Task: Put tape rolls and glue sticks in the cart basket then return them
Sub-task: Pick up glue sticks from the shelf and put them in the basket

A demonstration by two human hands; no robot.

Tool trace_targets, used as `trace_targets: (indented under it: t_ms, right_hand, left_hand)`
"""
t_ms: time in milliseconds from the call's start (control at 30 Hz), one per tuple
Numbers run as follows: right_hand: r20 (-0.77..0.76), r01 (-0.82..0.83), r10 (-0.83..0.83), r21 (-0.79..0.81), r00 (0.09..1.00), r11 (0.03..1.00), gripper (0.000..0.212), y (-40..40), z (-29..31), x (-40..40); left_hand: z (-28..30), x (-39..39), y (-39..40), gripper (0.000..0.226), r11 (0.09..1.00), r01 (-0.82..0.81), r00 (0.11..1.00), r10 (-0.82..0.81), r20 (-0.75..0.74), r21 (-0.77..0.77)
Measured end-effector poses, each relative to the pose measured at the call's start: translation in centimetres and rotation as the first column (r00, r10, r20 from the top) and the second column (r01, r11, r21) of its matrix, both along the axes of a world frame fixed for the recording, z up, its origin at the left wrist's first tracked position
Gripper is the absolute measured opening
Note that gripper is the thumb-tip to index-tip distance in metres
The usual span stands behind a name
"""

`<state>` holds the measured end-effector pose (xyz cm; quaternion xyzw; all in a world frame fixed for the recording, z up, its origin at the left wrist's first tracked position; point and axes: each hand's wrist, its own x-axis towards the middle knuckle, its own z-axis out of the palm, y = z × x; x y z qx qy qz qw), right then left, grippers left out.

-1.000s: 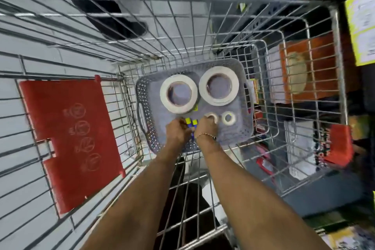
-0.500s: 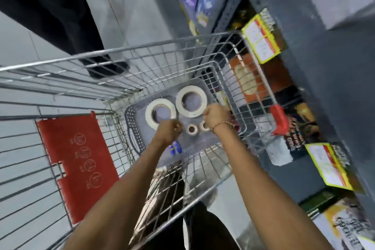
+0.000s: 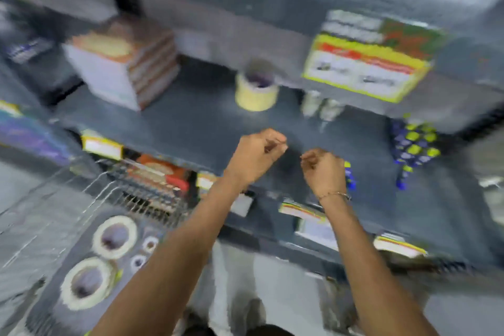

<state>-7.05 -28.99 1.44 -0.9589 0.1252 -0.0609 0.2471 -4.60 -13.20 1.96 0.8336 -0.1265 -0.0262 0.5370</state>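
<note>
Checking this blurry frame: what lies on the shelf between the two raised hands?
Head view: only bare dark shelf shows between the left hand and right hand. The glue sticks sit beyond the right hand, not between.

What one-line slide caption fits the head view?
Both hands over the dark shelf, right hand gripping blue-and-yellow glue sticks; four tape rolls remain in the basket.

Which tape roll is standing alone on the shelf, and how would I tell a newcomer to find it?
Start at the dark grey shelf above both hands. Just right of the stack of orange-edged boxes stands a yellowish tape roll, its hole facing up. Unlike the flat white rolls in the cart basket at lower left, it is thick and alone.
</note>
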Motion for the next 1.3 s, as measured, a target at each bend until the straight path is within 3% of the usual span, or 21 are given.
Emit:
trace_targets:
  t_ms: [100,200,367,500,600,700,833,1000,1167,1300]
  right_hand:
    - [-0.039,0.248,-0.251,-0.06,0.967,0.967,0.016,-8.4,-0.5,-1.7]
    - [-0.157,0.336,-0.356,-0.142,0.921,0.931,0.022,-14.1,-1.5,-2.4]
    - [-0.156,0.544,-0.544,-0.044,0.825,0.838,0.036,-19.4,-3.3,-1.9]
    - [-0.134,0.591,-0.587,-0.012,0.798,0.806,0.041,-20.8,-4.0,-0.5]
    - [-0.103,0.609,-0.603,0.038,0.791,0.792,0.034,-20.7,-3.7,0.2]
    - [-0.114,0.616,-0.607,0.069,0.787,0.785,0.027,-19.9,-3.6,-0.5]
    - [-0.189,0.541,-0.52,0.085,0.833,0.836,0.023,-16.2,-3.7,-2.3]
    - [-0.211,0.331,-0.295,0.161,0.932,0.93,0.024,-9.9,-2.8,-0.5]
    - [-0.152,0.054,-0.014,0.262,0.988,0.964,0.016,-0.2,-1.9,2.0]
    - [-0.17,-0.182,0.242,0.306,0.955,0.935,0.016,11.2,-2.0,2.2]
  left_hand:
    - [0.0,0.1,-8.2,0.02,0.983,0.133,0.988,-0.122,-0.09,0.128]
    - [-1.3,0.3,-14.5,0.023,0.947,0.186,0.968,-0.131,-0.214,0.263]
    - [-3.7,0.2,-19.9,0.033,0.852,0.09,0.985,0.0,-0.171,0.516]
    - [-5.1,0.3,-21.6,0.042,0.855,-0.005,0.989,0.081,-0.125,0.519]
    - [-5.3,0.7,-22.1,0.05,0.825,0.01,0.99,0.071,-0.121,0.565]
    - [-5.4,0.9,-22.7,0.037,0.822,-0.001,0.99,0.081,-0.117,0.569]
    - [-4.7,1.2,-21.9,0.024,0.869,-0.02,0.989,0.09,-0.119,0.494]
    - [-4.5,1.2,-15.7,0.022,0.93,-0.144,0.96,0.214,-0.179,0.338]
    - [-4.8,0.5,-4.5,0.025,0.89,-0.409,0.866,0.448,-0.223,0.203]
    - [-4.9,-2.0,6.4,0.02,0.802,-0.592,0.756,0.587,-0.289,0.081]
